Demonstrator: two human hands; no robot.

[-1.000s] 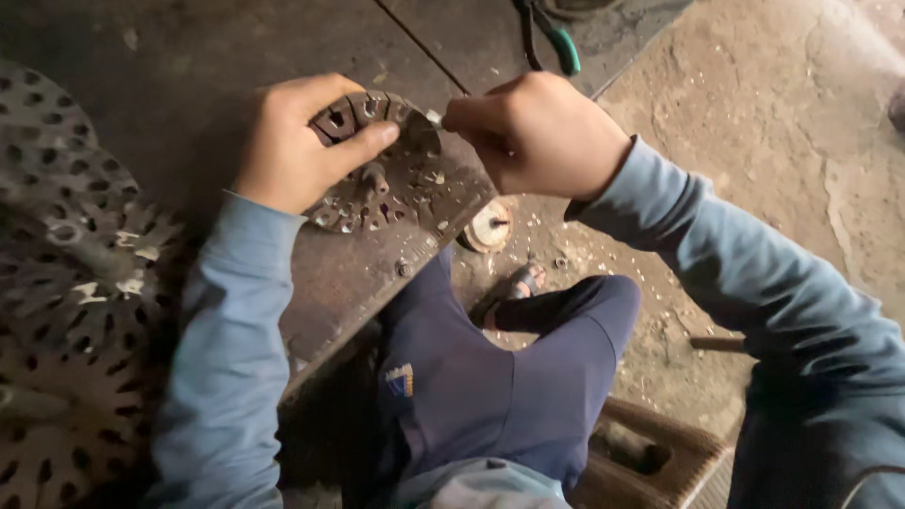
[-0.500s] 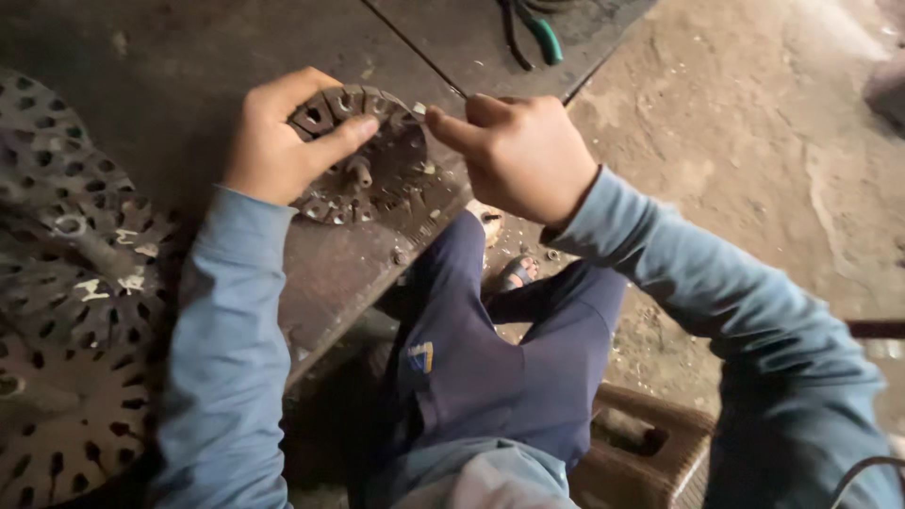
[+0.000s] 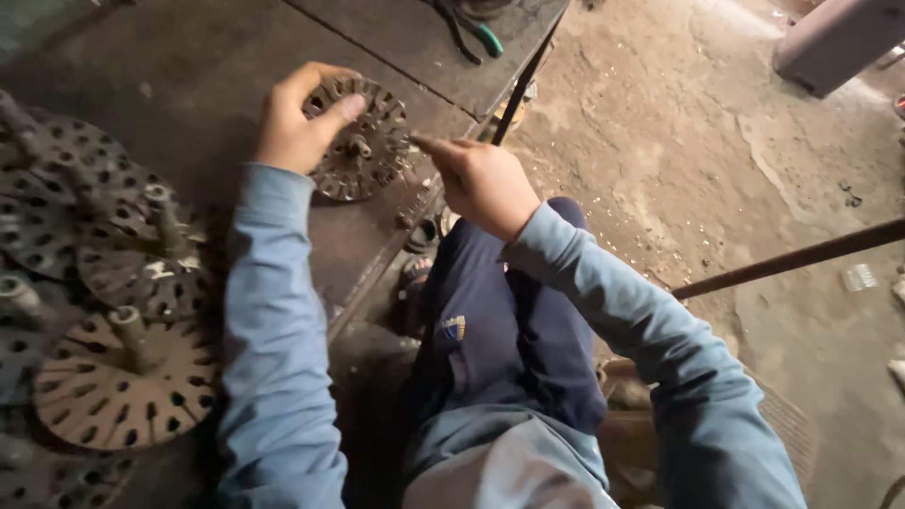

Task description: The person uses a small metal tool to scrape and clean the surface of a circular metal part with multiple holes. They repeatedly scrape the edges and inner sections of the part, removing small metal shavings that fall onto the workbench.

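The person sits at a dark metal bench [image 3: 189, 57] and works on a round slotted disc [image 3: 363, 141] that lies flat near the bench's near edge, a short stub standing up at its middle. The left hand [image 3: 300, 118] is curled over the disc's upper left rim, fingers hooked over the far edge and the thumb laid across the top face toward the centre, so it grips the disc. The right hand [image 3: 483, 179] is at the disc's right rim, loosely closed with the forefinger and thumb stretched out to the edge; the fingertips touch or nearly touch the metal, and whether they pinch some small part there cannot be told. Both arms wear light blue sleeves, and the person's dark blue trousers [image 3: 509, 320] show below, between the arms. To the left on the bench lies a heap of similar discs [image 3: 104, 283], overlapping one another, each with rings of slots and a peg at its hub; the nearest one is paler and rust-brown. At the bench's far end lie pliers [image 3: 476, 28] with green handles, well apart from the hands. A thin dark rod [image 3: 523, 80] runs along the bench's right edge, just beyond the right hand. Right of the bench is a dusty concrete floor [image 3: 679, 160], and a long rusty bar [image 3: 801, 256] crosses above it at a slant, near the right sleeve.
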